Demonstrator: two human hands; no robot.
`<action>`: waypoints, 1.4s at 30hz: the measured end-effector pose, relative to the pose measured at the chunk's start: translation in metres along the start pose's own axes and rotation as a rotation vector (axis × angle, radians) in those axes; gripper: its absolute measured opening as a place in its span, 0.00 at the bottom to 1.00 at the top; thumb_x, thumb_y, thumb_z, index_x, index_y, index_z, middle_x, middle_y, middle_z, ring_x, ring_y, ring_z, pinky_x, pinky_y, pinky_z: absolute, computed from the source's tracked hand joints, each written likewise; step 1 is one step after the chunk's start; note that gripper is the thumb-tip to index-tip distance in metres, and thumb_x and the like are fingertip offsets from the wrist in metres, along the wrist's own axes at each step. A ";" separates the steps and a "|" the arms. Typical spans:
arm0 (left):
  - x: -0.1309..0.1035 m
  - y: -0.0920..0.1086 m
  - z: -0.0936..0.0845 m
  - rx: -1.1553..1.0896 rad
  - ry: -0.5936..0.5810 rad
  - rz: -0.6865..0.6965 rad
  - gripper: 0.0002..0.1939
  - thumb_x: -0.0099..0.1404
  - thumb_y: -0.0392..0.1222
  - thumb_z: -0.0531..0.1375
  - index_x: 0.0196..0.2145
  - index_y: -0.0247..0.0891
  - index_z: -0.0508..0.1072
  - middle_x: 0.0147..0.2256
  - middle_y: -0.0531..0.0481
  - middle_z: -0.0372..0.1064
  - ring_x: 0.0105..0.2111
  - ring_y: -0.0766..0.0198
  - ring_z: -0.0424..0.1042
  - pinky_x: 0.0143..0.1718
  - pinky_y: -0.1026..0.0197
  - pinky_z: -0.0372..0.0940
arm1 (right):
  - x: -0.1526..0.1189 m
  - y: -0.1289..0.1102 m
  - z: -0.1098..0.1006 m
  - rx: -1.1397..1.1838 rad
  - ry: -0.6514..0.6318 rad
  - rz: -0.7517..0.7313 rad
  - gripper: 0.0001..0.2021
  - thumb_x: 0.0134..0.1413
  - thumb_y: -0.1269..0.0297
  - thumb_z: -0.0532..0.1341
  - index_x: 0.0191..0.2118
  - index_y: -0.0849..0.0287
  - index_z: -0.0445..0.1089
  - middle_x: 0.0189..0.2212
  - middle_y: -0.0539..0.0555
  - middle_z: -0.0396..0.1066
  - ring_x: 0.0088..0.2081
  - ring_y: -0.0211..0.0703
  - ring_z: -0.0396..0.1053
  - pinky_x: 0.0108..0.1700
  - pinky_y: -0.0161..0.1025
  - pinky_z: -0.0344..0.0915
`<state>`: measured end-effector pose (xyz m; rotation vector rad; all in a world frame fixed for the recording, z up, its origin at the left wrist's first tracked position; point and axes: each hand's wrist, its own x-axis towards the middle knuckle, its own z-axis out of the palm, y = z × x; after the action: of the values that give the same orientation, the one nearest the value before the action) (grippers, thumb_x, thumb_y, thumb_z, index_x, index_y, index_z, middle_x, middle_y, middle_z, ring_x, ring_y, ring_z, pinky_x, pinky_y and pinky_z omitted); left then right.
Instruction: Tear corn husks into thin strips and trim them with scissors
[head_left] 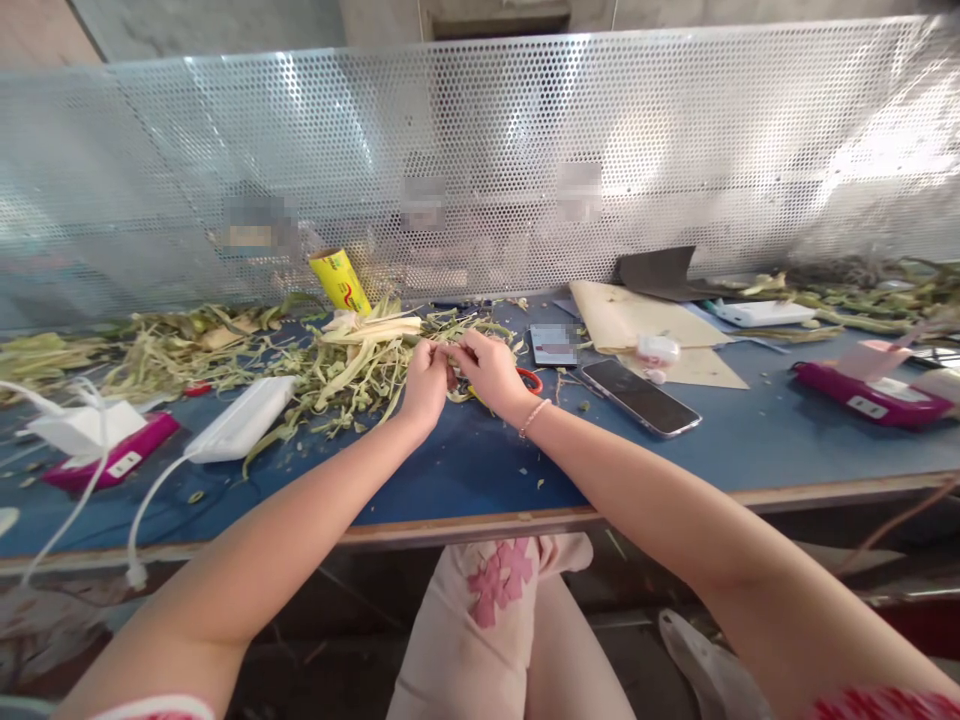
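My left hand (426, 388) and my right hand (491, 375) meet over the blue table, fingertips pressed together. Both are closed in a pinch. Whatever lies between the fingers is hidden or too small to name. Just left of my left hand spreads a heap of pale green, dried plant strips (341, 375), with thicker pale yellow pieces (375, 330) on top. A red-orange loop (531, 380) shows beside my right wrist, partly covered by the hand. Behind my right hand lies a small card (551, 345).
A yellow roll (341, 280) stands tilted against the perforated metal screen (510, 130). At right lie a phone (641, 397), beige paper (637, 315) and a purple power strip (870, 395). On the left are a white power bank (241, 420), cables and another purple strip (112, 460).
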<state>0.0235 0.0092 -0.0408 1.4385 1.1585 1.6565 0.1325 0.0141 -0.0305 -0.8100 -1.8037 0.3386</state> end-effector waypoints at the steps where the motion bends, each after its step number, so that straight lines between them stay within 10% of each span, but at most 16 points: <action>1: 0.001 -0.001 -0.001 0.017 0.000 0.016 0.08 0.61 0.42 0.53 0.25 0.40 0.58 0.14 0.61 0.50 0.13 0.71 0.54 0.19 0.66 0.52 | 0.000 -0.001 0.000 0.012 -0.003 0.012 0.14 0.54 0.62 0.53 0.21 0.57 0.49 0.16 0.44 0.53 0.21 0.32 0.49 0.27 0.31 0.49; 33: 0.000 0.020 -0.012 0.294 -0.020 0.388 0.08 0.62 0.44 0.53 0.26 0.41 0.60 0.18 0.58 0.54 0.19 0.70 0.57 0.23 0.66 0.55 | 0.011 -0.001 0.001 0.453 0.120 0.345 0.17 0.46 0.52 0.56 0.19 0.56 0.52 0.13 0.43 0.49 0.18 0.31 0.47 0.21 0.31 0.48; 42: 0.012 0.016 -0.010 0.158 0.044 0.282 0.15 0.61 0.54 0.51 0.27 0.41 0.57 0.16 0.60 0.46 0.16 0.71 0.52 0.20 0.65 0.51 | 0.009 -0.012 -0.002 0.353 0.177 0.234 0.13 0.50 0.59 0.54 0.21 0.57 0.53 0.16 0.44 0.50 0.21 0.32 0.49 0.25 0.32 0.51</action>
<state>0.0123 0.0109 -0.0213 1.7390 1.1755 1.8265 0.1283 0.0111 -0.0161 -0.7729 -1.4329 0.6947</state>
